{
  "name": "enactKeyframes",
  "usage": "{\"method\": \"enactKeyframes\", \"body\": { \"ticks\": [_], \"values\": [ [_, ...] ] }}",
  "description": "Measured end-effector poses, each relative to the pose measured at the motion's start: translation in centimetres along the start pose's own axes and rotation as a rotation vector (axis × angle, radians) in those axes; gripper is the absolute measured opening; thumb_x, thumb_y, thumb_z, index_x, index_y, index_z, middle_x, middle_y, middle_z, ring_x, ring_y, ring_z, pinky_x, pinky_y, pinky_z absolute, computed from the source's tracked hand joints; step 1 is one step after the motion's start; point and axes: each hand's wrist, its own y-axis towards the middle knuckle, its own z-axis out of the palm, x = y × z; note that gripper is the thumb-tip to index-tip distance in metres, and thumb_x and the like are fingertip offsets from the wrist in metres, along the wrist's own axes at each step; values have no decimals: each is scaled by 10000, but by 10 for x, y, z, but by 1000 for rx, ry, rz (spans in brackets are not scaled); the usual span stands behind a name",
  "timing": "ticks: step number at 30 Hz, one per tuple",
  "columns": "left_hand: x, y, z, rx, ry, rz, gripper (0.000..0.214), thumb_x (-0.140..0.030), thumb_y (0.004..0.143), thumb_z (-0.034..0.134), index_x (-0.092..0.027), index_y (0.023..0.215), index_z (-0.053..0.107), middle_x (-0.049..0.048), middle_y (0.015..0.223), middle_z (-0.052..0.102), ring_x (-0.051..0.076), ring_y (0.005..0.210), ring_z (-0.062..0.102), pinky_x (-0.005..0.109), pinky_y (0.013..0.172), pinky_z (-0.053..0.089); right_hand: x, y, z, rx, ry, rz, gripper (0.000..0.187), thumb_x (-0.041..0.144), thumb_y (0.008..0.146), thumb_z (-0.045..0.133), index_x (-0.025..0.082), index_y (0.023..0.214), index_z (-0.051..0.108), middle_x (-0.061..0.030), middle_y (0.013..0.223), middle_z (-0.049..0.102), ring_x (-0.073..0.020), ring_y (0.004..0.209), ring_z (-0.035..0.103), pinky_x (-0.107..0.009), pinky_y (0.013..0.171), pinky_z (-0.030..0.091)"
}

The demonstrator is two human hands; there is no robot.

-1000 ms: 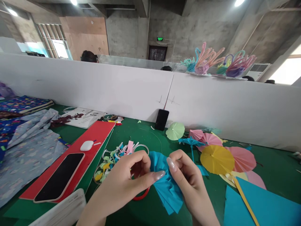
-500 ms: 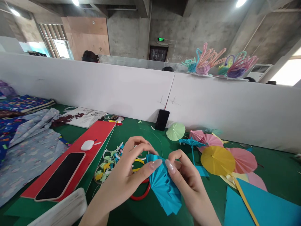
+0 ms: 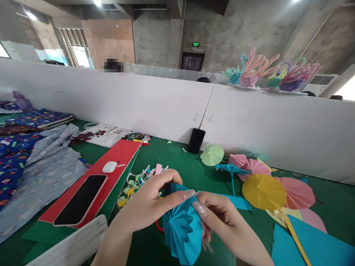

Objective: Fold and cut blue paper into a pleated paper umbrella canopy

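A pleated blue paper piece [image 3: 183, 231], its folds fanning out from one point, is held in front of me by both hands. My left hand [image 3: 155, 201] is closed on its upper left edge, thumb on top. My right hand [image 3: 219, 218] pinches the upper right edge, the thumb close to the left thumb. Part of a red scissor handle [image 3: 159, 226] shows beneath the paper on the left. Behind my left hand lies a heap of coloured paper scraps [image 3: 133, 186].
Paper umbrellas in yellow [image 3: 263, 191], pink [image 3: 295, 193], green [image 3: 212, 154] and blue [image 3: 232, 168] stand at right, with blue sheets [image 3: 321, 236] nearer. At left, a phone [image 3: 80, 201] and white case [image 3: 109, 167] rest on red card [image 3: 124, 149]. Another phone [image 3: 196, 140] leans on the partition [image 3: 155, 107].
The blue paper has turned and spread wider, with more pleats facing me. My right hand has shifted slightly down along its edge. The view has swung slightly left.
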Motion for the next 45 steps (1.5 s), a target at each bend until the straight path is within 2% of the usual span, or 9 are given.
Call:
{"method": "enactKeyframes", "body": {
  "ticks": [6, 9, 14, 16, 18, 21, 23, 29, 45],
  "values": [
    [-3, -1, 2, -37, 91, -14, 338, -542, 907, 555, -238, 777, 483, -57, 703, 347, 116, 633, 346, 236, 528, 287, -4, 2, 1, 27, 20, 15, 345, 478, 906, 605, 188, 738, 522, 62, 602, 467, -51, 461, 511, -138, 446, 416],
    [-4, 2, 7, -107, 125, 43, 244, -490, 945, 520, -259, 869, 505, -42, 807, 444, 128, 753, 455, 235, 661, 389, -4, 4, 4, -8, 65, -12, 371, 496, 904, 599, 185, 716, 525, 65, 562, 471, -45, 427, 498, -135, 424, 405],
    [-1, 2, 15, -635, 395, 351, 84, -277, 951, 550, -278, 987, 475, -8, 1043, 478, 140, 1009, 498, 242, 830, 411, -1, 7, 10, -167, 137, -50, 380, 492, 903, 606, 191, 696, 502, 77, 458, 488, -41, 363, 461, -127, 387, 388],
    [-3, -4, 15, -717, 491, 422, 111, -212, 929, 565, -262, 886, 476, -16, 974, 469, 143, 971, 489, 244, 812, 397, -1, 8, 12, -224, 166, -78, 387, 498, 897, 613, 190, 694, 497, 78, 441, 502, -36, 344, 456, -124, 378, 380],
    [-7, -10, 14, -579, 438, 385, 176, -221, 934, 549, -248, 787, 457, -38, 847, 462, 135, 842, 490, 247, 748, 386, -1, 8, 14, -266, 190, -111, 383, 494, 896, 618, 192, 695, 495, 81, 433, 502, -37, 330, 459, -123, 368, 374],
    [-14, -17, 14, -259, 246, 186, 266, -334, 955, 508, -235, 718, 437, -53, 727, 435, 133, 697, 454, 261, 655, 357, -1, 6, 15, -322, 180, -153, 371, 470, 901, 622, 193, 687, 498, 83, 452, 487, -41, 333, 465, -127, 360, 375],
    [-18, -18, 15, -174, 206, 68, 288, -391, 958, 481, -232, 721, 450, -45, 737, 441, 142, 700, 443, 269, 651, 343, 0, 5, 16, -342, 145, -167, 376, 474, 901, 617, 190, 682, 504, 78, 476, 479, -45, 349, 471, -131, 362, 381],
    [-20, -15, 12, -87, 187, -59, 305, -462, 947, 481, -229, 752, 514, -25, 787, 471, 161, 738, 439, 279, 663, 318, 1, 2, 17, -318, 47, -175, 387, 504, 910, 585, 193, 691, 510, 71, 494, 463, -57, 368, 480, -144, 371, 389],
    [-18, -15, 9, 18, 68, -23, 271, -398, 932, 551, -222, 729, 510, -48, 748, 456, 133, 709, 438, 254, 642, 330, -1, -2, 15, -262, -70, -202, 341, 453, 949, 546, 208, 716, 506, 67, 493, 468, -76, 380, 507, -177, 393, 393]
  ]
}}
